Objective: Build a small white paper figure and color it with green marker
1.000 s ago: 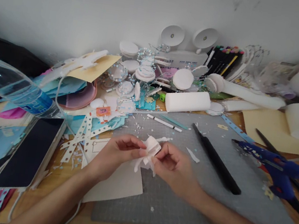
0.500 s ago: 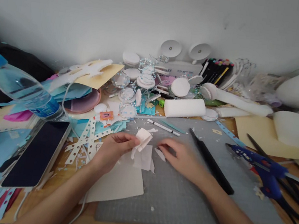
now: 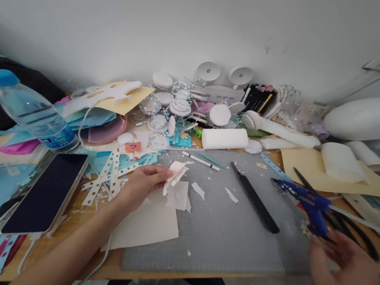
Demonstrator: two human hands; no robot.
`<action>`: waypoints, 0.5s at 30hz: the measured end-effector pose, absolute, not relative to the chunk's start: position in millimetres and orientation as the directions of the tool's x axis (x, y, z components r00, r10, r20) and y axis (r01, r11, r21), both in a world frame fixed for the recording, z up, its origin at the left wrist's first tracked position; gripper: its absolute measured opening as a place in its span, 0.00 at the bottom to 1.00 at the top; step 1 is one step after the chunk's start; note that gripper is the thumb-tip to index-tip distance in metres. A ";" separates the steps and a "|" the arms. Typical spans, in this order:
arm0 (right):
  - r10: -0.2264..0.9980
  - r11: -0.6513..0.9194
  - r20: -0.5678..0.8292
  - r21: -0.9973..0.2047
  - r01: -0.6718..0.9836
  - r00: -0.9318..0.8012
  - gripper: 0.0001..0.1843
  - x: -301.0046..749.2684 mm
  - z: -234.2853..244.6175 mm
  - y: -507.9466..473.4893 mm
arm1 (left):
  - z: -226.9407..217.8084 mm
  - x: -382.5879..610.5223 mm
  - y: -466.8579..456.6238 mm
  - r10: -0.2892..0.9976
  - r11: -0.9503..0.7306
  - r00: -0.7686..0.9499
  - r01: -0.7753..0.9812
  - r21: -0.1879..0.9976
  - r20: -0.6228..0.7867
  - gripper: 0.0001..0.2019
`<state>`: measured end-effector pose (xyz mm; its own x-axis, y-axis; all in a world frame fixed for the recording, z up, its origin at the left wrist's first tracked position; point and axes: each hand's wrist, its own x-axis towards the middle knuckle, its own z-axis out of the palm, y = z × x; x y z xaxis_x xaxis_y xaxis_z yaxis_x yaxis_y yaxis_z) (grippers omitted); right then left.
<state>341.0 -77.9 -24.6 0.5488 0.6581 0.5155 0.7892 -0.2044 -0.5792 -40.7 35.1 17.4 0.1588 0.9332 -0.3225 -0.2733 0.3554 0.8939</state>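
Observation:
My left hand (image 3: 146,184) pinches a small folded piece of white paper (image 3: 175,174) between thumb and fingers, above the grey cutting mat (image 3: 213,241). Below it lie a small white paper square (image 3: 178,194) and a larger cream sheet (image 3: 148,231). Out at the right, my right hand (image 3: 345,275) is slightly blurred, its thumb and fingers apart. Its fingertips are at the handle end of a blue glue gun (image 3: 317,219), beside the black scissors handles (image 3: 358,234); whether they touch is unclear. Torn paper scraps (image 3: 198,190) lie on the mat.
A black craft knife (image 3: 256,200) and a white pen (image 3: 200,161) lie on the mat. At left are a phone (image 3: 47,192) and a water bottle (image 3: 37,115). White rolls (image 3: 224,139), beaded ornaments (image 3: 181,100) and markers (image 3: 259,98) crowd the back.
My right hand has left the paper scraps at the middle of the mat and moved right to the glue gun. My left hand keeps the folded paper, now tilted differently. The view has turned slightly right.

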 end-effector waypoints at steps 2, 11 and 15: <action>0.651 -0.262 0.644 -0.307 0.915 0.403 0.16 361.1 -28.0 -57.8 | 16.7 -41.3 35.2 0.931 0.355 0.177 -0.249 0.901 -0.318 0.12; 0.780 -0.230 0.602 0.020 0.973 0.172 0.16 395.1 -26.8 -24.1 | 16.5 -41.8 33.7 0.941 0.321 0.182 -0.202 0.925 -0.286 0.12; 0.737 -0.190 0.643 -0.099 0.977 0.209 0.11 377.0 -0.6 -34.0 | 15.9 -39.7 34.3 0.945 0.315 0.156 -0.183 0.931 -0.289 0.12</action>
